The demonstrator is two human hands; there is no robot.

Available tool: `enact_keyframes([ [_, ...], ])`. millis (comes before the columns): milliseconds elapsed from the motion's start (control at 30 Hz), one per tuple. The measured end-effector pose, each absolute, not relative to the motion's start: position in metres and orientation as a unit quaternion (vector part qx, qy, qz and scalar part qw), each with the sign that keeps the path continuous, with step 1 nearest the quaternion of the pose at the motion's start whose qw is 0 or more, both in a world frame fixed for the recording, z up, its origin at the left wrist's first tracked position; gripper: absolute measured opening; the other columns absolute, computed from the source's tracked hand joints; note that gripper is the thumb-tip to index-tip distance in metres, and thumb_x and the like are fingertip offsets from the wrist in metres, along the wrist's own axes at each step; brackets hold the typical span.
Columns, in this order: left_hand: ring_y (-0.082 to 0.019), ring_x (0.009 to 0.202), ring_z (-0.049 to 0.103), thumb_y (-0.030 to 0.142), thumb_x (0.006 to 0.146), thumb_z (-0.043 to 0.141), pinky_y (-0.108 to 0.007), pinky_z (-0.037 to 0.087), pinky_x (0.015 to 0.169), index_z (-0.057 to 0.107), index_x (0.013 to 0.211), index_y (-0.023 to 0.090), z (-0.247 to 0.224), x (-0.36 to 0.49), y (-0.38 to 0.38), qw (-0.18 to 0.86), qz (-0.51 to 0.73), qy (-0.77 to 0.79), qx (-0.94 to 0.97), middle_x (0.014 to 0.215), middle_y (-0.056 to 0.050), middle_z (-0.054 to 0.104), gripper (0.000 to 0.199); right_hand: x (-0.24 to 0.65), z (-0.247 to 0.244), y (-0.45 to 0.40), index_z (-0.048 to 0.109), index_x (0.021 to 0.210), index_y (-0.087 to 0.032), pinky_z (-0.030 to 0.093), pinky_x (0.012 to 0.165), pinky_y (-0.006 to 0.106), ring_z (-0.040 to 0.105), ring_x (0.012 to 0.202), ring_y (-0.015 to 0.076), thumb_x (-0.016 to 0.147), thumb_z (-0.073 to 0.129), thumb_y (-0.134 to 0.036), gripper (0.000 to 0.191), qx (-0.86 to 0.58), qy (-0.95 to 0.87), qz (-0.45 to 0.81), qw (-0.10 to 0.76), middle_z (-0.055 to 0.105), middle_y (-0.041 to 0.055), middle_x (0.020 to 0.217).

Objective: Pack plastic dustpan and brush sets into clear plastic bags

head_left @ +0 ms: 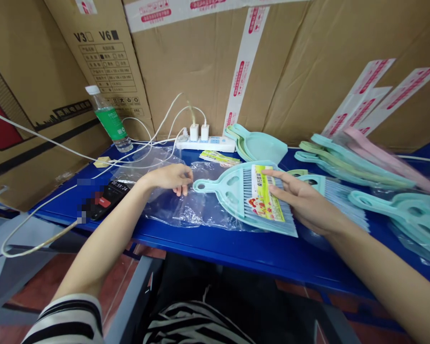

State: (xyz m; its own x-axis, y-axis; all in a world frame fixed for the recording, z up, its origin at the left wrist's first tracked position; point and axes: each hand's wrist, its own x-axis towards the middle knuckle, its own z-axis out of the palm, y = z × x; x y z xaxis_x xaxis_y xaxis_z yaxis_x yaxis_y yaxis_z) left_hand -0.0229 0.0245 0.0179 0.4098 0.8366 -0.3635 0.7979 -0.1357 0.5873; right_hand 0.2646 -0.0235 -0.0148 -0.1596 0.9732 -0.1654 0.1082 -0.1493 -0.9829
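A light-blue hand brush (227, 188) lies nested on a matching dustpan (249, 220), handles toward my left hand. Across its grey bristles sits a yellow and white printed card (263, 198). My right hand (301, 198) has its fingers closed at the right edge of this card. My left hand (175, 178) is just left of the handle's hanging hole, fingers bent and pinched at the film of a clear plastic bag (189, 210). That bag spreads beneath the brush and dustpan; the exact pinch point of the left fingertips is partly hidden.
More printed cards (218, 157) and light-blue dustpans (265, 145) lie behind. Stacked dustpans (358, 165) and bagged sets (412, 215) are at right. A power strip (209, 143), cables, a water bottle (111, 122) and a phone (109, 198) are at left. Cardboard boxes (200, 62) wall the back.
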Motion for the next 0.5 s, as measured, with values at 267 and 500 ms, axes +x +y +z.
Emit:
enact_keyframes([
  [267,-0.011,0.05,0.053,0.032,0.08,0.053,-0.024,0.042,0.054,0.057,0.075,0.017,0.015,-0.0233,0.0286,0.297,0.01,0.541,0.786,0.061,0.001,0.061,0.016,0.2669,-0.0262,-0.0216,0.047,0.131,-0.029,0.058,0.089,0.044,0.067,0.108,0.0259,0.087,0.056,-0.044,0.048,-0.485,-0.556,0.566,0.366,0.066,0.0077,0.125],
  [500,-0.01,0.054,0.048,0.034,0.077,0.055,-0.024,0.036,0.058,0.061,0.067,0.017,0.0114,-0.0249,0.0327,0.202,0.039,0.536,0.819,0.058,0.002,0.058,0.021,0.2657,-0.0254,-0.0226,0.044,0.137,-0.034,0.057,0.09,0.046,0.065,0.111,0.026,0.092,0.049,-0.047,0.047,-0.46,-0.588,0.563,0.354,0.066,0.0067,0.126],
])
